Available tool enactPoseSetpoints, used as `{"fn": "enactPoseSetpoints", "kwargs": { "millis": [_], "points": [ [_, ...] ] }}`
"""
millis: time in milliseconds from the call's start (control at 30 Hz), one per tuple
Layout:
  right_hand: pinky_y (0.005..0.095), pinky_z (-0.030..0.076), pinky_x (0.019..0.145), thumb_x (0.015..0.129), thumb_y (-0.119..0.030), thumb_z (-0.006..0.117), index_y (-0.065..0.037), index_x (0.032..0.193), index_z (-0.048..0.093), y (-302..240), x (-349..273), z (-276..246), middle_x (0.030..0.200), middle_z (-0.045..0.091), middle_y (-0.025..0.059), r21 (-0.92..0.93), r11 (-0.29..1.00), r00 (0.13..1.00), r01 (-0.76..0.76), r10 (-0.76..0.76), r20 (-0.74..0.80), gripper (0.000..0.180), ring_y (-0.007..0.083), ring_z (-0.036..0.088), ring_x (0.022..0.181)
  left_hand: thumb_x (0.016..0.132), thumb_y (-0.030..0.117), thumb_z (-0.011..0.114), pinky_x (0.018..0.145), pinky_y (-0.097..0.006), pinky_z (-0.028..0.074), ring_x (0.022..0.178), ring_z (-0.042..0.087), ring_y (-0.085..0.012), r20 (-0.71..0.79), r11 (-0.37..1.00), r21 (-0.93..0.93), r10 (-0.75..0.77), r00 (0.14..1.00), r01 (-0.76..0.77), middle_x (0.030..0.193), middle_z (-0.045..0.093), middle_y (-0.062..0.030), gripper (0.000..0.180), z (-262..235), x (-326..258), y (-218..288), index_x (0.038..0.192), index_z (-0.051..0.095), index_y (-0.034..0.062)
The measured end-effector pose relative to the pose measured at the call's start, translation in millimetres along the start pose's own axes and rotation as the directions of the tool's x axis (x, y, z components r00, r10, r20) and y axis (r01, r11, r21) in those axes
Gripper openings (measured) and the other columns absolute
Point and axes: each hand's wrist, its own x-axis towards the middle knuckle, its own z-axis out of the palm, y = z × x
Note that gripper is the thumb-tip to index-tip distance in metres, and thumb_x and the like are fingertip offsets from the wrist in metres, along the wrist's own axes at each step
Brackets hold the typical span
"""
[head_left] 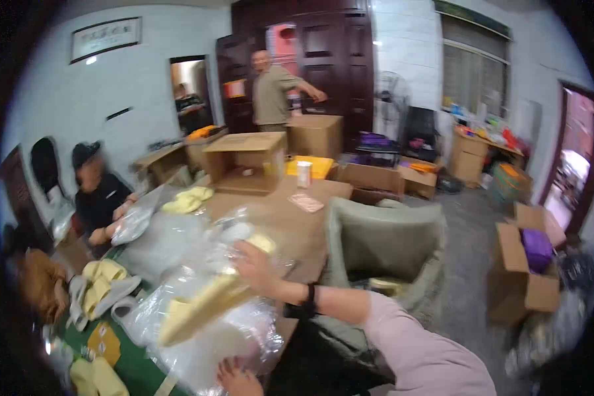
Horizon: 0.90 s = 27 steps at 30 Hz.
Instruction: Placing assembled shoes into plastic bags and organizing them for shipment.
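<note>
My right hand (256, 269), with a dark band at its wrist, is closed on a pale yellow slipper (201, 309), blurred by motion and tilted over the table. Below it, my left hand (239, 377) rests with fingers spread on clear plastic bags (247, 330) at the near edge. More shiny clear bags (165, 241) lie in a heap beyond. To the left is a pile of yellow and grey slippers (102, 287), and another yellow pair (188, 200) lies farther back. A yellow piece (92, 377) sits at the lower left.
A person in black (102, 191) across the table handles a clear bag. Another person (270, 96) stands behind cardboard boxes (244, 158). A large grey-green sack (386, 237) stands open right of the table. Further right is an open carton (508, 270) with a purple bundle.
</note>
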Motion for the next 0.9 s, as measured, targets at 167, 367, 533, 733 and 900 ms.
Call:
{"fn": "enactPoseSetpoints", "kwargs": {
  "millis": [167,367,533,733,900],
  "points": [
    [0.0441,0.044,0.082,0.074,-0.001,0.052,-0.001,0.113,0.054,27,100,22,0.109,0.055,0.0206,-0.211,0.957,0.876,0.198,-0.270,-0.400,0.039,0.0410,0.052,0.097,0.081,0.016,0.053,0.093,-0.049,0.036,0.113,0.045,-0.0398,0.204,0.999,0.015,-0.048,0.978,0.046,0.122,0.052,-0.0206,0.039,-34,20,26,0.116,0.054,0.0005],
    [0.0439,0.041,0.080,0.076,-0.003,0.054,-0.003,0.100,0.058,23,115,3,0.099,0.055,0.0181,-0.508,0.772,0.762,0.382,-0.574,-0.300,0.025,0.0351,0.051,0.093,0.086,0.022,0.050,0.100,-0.050,0.033,0.119,0.042,-0.0404,0.104,0.987,0.159,-0.006,0.995,-0.011,0.130,0.044,-0.0234,0.047,1,3,5,0.128,0.044,0.0006],
    [0.0472,0.038,0.085,0.078,-0.012,0.054,-0.004,0.100,0.061,93,86,10,0.111,0.053,0.0150,-0.807,0.590,0.994,-0.007,0.092,0.058,0.025,0.0310,0.050,0.102,0.088,0.024,0.049,0.098,-0.052,0.033,0.120,0.042,-0.0400,0.166,0.987,0.159,0.004,0.986,-0.030,0.131,0.044,-0.0232,0.046,4,9,12,0.126,0.045,-0.0012],
    [0.0479,0.038,0.087,0.076,-0.012,0.054,-0.004,0.094,0.060,125,45,43,0.108,0.053,0.0201,-0.502,0.856,0.945,0.120,-0.253,-0.206,0.021,0.0374,0.051,0.098,0.091,0.026,0.045,0.098,-0.052,0.033,0.120,0.041,-0.0399,0.192,0.985,0.133,-0.136,0.972,0.112,0.130,0.045,-0.0219,0.044,-12,15,24,0.126,0.046,-0.0015],
    [0.0464,0.036,0.093,0.080,-0.017,0.056,-0.007,0.110,0.054,103,-45,52,0.126,0.046,0.0160,-0.496,0.837,0.936,0.231,-0.053,0.347,0.031,0.0343,0.045,0.110,0.089,0.021,0.045,0.102,-0.052,0.026,0.123,0.037,-0.0407,0.257,0.996,-0.032,-0.076,0.963,0.087,0.129,0.046,-0.0215,0.042,-16,16,21,0.125,0.047,0.0000]
  ]
}}
